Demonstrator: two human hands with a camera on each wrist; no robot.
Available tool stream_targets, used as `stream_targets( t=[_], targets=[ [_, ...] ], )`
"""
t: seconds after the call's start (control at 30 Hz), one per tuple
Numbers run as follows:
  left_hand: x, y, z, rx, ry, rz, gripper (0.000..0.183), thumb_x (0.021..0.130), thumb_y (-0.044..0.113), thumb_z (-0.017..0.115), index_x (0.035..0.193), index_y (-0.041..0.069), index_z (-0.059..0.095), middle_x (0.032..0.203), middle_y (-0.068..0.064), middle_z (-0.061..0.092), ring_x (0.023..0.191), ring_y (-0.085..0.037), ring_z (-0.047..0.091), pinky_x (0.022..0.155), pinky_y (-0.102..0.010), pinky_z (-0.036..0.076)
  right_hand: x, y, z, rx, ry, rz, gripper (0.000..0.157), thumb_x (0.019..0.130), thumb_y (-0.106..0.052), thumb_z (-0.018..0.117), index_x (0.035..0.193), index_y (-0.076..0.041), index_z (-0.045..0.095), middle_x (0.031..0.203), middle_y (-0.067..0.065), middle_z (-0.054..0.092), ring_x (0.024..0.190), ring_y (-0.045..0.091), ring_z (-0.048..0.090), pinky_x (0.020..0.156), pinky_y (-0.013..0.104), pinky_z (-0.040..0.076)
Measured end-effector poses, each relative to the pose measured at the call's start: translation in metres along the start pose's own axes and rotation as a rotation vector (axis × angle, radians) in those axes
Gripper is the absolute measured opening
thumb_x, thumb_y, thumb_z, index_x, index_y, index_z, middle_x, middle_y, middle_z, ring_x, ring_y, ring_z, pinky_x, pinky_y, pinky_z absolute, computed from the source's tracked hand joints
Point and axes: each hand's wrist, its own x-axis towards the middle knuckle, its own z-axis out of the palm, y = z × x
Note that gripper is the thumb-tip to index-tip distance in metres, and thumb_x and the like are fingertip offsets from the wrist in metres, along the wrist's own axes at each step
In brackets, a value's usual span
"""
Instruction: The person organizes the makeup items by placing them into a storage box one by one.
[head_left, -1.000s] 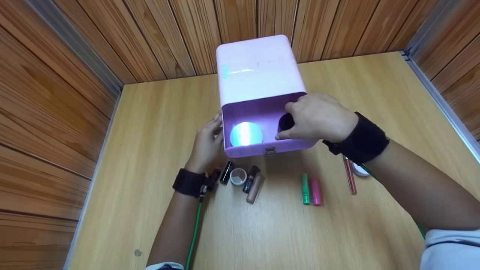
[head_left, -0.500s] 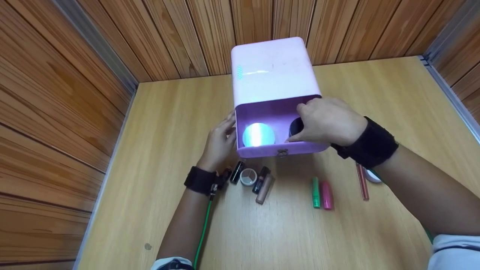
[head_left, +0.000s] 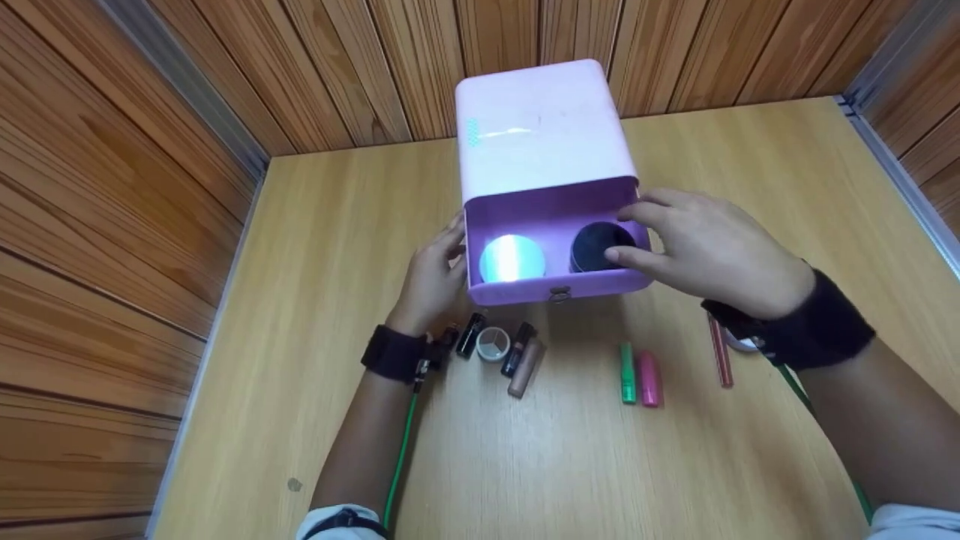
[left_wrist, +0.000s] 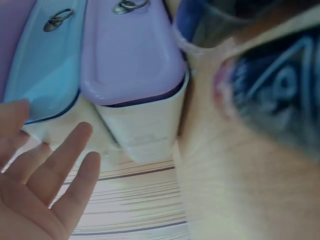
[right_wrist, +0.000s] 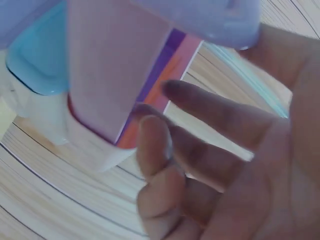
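Observation:
A pink cabinet (head_left: 544,127) has its purple top drawer (head_left: 600,283) pulled out. Inside the drawer sit a round container with a shiny, glaring lid (head_left: 512,259) at the left and a black round-lidded container (head_left: 598,244) at the right. My right hand (head_left: 712,244) is at the drawer's right side, thumb overlapping the black lid in the head view; touch is unclear. Its fingers are loosely bent and hold nothing. Against or close to the cabinet's left side is my left hand (head_left: 431,277), its fingers extended in the left wrist view.
On the table before the cabinet lie dark tubes (head_left: 470,336), a small round pot (head_left: 493,344) and a brownish tube (head_left: 526,369). Green (head_left: 628,375) and pink (head_left: 649,379) tubes lie further right, then a thin red tube (head_left: 719,352). Lower blue (left_wrist: 52,65) and purple (left_wrist: 131,55) drawers show ring pulls.
My right hand has loosened from the black container and drawn back to the right, so its lid shows. The left hand stays by the cabinet. The head view has shifted.

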Motion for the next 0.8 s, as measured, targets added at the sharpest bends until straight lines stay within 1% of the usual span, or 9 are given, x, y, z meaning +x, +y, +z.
stream_targets(
  t=[0.07, 0.13, 0.2, 0.33, 0.43, 0.53, 0.63, 0.73, 0.8],
  targets=[
    [-0.001, 0.006, -0.002, 0.040, -0.021, 0.002, 0.049, 0.098, 0.013, 0.060, 0.144, 0.011, 0.045, 0.152, -0.003, 0.035, 0.130, -0.014, 0.046, 0.098, -0.020, 0.043, -0.010, 0.006, 0.002, 0.049, 0.092, -0.016, 0.059, 0.092, -0.053, 0.060, 0.130, -0.007, 0.060, 0.132, 0.018, 0.055, 0.118, 0.038, 0.053, 0.093, 0.059, 0.045],
    [-0.003, 0.011, -0.006, 0.076, -0.035, 0.027, 0.048, 0.098, 0.011, 0.059, 0.144, 0.009, 0.045, 0.150, -0.006, 0.038, 0.124, -0.016, 0.053, 0.098, -0.021, 0.044, -0.018, 0.011, 0.007, 0.103, 0.198, -0.040, 0.056, 0.093, -0.047, 0.063, 0.132, -0.007, 0.059, 0.131, 0.015, 0.057, 0.112, 0.034, 0.056, 0.090, 0.056, 0.048],
    [-0.007, 0.018, -0.011, 0.115, -0.033, 0.058, 0.045, 0.098, 0.008, 0.058, 0.141, 0.005, 0.047, 0.146, -0.010, 0.044, 0.115, -0.019, 0.059, 0.097, -0.023, 0.046, -0.025, 0.016, 0.013, 0.164, 0.298, -0.056, 0.053, 0.092, -0.039, 0.067, 0.134, -0.007, 0.058, 0.131, 0.013, 0.057, 0.107, 0.031, 0.058, 0.085, 0.051, 0.051],
    [-0.022, 0.029, -0.025, 0.207, 0.003, 0.114, 0.039, 0.095, 0.003, 0.060, 0.134, 0.001, 0.056, 0.128, -0.016, 0.061, 0.102, -0.021, 0.066, 0.092, -0.029, 0.051, -0.031, 0.023, 0.031, 0.304, 0.458, -0.077, 0.045, 0.091, -0.022, 0.070, 0.132, -0.007, 0.059, 0.124, 0.008, 0.062, 0.100, 0.022, 0.060, 0.081, 0.036, 0.051],
    [-0.035, 0.038, -0.034, 0.278, 0.018, 0.164, 0.033, 0.095, 0.005, 0.062, 0.127, 0.000, 0.062, 0.115, -0.014, 0.068, 0.098, -0.021, 0.067, 0.089, -0.032, 0.053, -0.033, 0.029, 0.047, 0.382, 0.540, -0.073, 0.034, 0.092, -0.014, 0.069, 0.125, -0.005, 0.065, 0.115, 0.005, 0.067, 0.097, 0.018, 0.062, 0.084, 0.023, 0.048],
    [-0.048, 0.046, -0.038, 0.332, 0.001, 0.224, 0.027, 0.093, 0.004, 0.064, 0.120, 0.000, 0.065, 0.109, -0.013, 0.070, 0.095, -0.020, 0.068, 0.086, -0.030, 0.054, -0.040, 0.037, 0.061, 0.433, 0.578, -0.065, 0.020, 0.093, -0.007, 0.066, 0.113, -0.003, 0.071, 0.105, 0.003, 0.071, 0.093, 0.014, 0.064, 0.083, 0.017, 0.047],
    [-0.061, 0.052, -0.041, 0.353, -0.026, 0.258, 0.025, 0.090, 0.000, 0.067, 0.115, 0.001, 0.068, 0.107, -0.011, 0.071, 0.094, -0.018, 0.068, 0.085, -0.028, 0.054, -0.048, 0.043, 0.073, 0.461, 0.559, -0.061, 0.014, 0.094, -0.003, 0.063, 0.103, -0.003, 0.074, 0.096, 0.000, 0.072, 0.090, 0.009, 0.065, 0.082, 0.016, 0.048],
    [-0.073, 0.054, -0.044, 0.324, -0.045, 0.262, 0.026, 0.086, 0.000, 0.072, 0.112, 0.002, 0.069, 0.106, -0.009, 0.071, 0.094, -0.016, 0.068, 0.086, -0.026, 0.053, -0.055, 0.045, 0.083, 0.493, 0.513, -0.067, 0.014, 0.094, -0.002, 0.063, 0.102, -0.004, 0.074, 0.093, -0.002, 0.072, 0.088, 0.008, 0.065, 0.080, 0.015, 0.049],
    [-0.077, 0.055, -0.044, 0.298, -0.046, 0.263, 0.023, 0.086, 0.005, 0.074, 0.108, 0.002, 0.071, 0.104, -0.007, 0.072, 0.093, -0.014, 0.068, 0.086, -0.025, 0.053, -0.057, 0.044, 0.089, 0.503, 0.497, -0.074, 0.014, 0.093, -0.001, 0.064, 0.102, -0.004, 0.074, 0.092, -0.001, 0.073, 0.088, 0.010, 0.067, 0.082, 0.015, 0.049]
  ],
)
